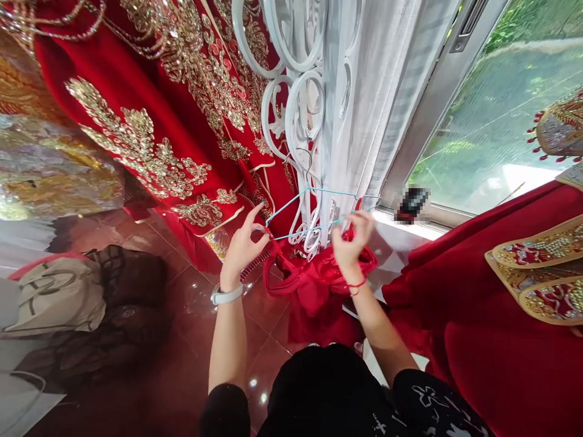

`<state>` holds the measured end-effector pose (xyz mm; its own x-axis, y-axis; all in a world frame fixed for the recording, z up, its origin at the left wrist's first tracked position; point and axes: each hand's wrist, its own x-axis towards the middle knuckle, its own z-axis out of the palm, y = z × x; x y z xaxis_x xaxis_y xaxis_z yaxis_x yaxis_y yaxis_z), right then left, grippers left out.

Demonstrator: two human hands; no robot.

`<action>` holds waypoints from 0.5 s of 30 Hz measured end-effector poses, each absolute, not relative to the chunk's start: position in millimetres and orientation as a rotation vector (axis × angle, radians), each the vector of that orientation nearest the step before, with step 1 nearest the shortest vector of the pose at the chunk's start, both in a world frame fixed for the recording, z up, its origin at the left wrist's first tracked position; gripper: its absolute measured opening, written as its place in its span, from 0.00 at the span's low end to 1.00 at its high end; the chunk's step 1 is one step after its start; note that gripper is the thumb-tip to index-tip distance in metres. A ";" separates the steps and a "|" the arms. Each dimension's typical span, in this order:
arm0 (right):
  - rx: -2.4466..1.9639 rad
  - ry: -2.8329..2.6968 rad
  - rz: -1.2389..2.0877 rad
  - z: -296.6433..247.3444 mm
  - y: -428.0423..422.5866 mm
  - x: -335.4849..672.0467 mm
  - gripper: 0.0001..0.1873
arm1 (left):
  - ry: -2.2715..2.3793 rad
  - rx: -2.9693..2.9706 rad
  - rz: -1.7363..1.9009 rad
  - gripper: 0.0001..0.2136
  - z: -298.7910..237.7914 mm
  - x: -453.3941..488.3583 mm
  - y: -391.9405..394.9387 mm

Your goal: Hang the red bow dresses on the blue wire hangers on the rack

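Note:
A thin light-blue wire hanger [314, 209] is held level in front of me, with a plain red garment [319, 276] dangling from it. My left hand [243, 243] pinches the hanger's left end together with a red strap. My right hand [351, 238] grips the right end, fingers closed around the wire and the red cloth. A white band sits on my left wrist and a red string on my right.
Red gowns with gold embroidery [150, 115] hang at left, more red fabric [492, 315] at right. A white ornate rack [296, 103] and white curtain [373, 91] stand behind the hanger. A window [501, 115] lies at right. Bags [59, 297] rest on the red tiled floor [191, 340].

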<state>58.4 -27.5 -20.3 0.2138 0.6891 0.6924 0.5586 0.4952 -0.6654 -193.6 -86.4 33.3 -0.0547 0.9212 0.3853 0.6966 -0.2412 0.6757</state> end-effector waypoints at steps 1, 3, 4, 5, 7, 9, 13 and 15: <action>-1.074 -1.595 0.232 -25.2 -35.0 38.3 0.17 | 1.766 1.977 1.244 0.36 29.7 -191.6 -91.1; -0.880 -1.945 0.445 -32.7 -42.6 3.9 0.18 | 1.891 1.986 1.459 0.32 18.8 -186.4 -107.7; -0.812 -2.064 0.527 -35.1 -43.1 -9.1 0.17 | 1.973 1.975 1.537 0.27 11.2 -183.5 -119.2; -0.783 -2.134 0.587 -36.9 -42.1 -18.9 0.16 | 2.060 1.959 1.568 0.21 2.2 -180.9 -131.8; -0.824 -2.140 0.651 -39.4 -38.6 -29.5 0.12 | 2.036 2.042 1.295 0.11 -18.2 -177.3 -157.1; -0.902 -2.091 0.668 -41.3 -36.6 -31.7 0.11 | 1.878 2.130 0.896 0.09 -37.7 -177.1 -176.7; -0.953 -2.058 0.636 -45.1 -40.6 -28.3 0.11 | 1.724 2.150 0.516 0.14 -54.7 -185.4 -190.3; -0.946 -2.043 0.625 -46.9 -44.0 -26.8 0.12 | 1.727 2.116 0.632 0.11 -50.8 -190.7 -189.6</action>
<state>-26.8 -44.0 -46.9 -0.4156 0.7923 0.4467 0.4070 0.6012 -0.6877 -190.7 -189.6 -50.8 0.1637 0.9783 0.1269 0.8289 -0.2062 0.5200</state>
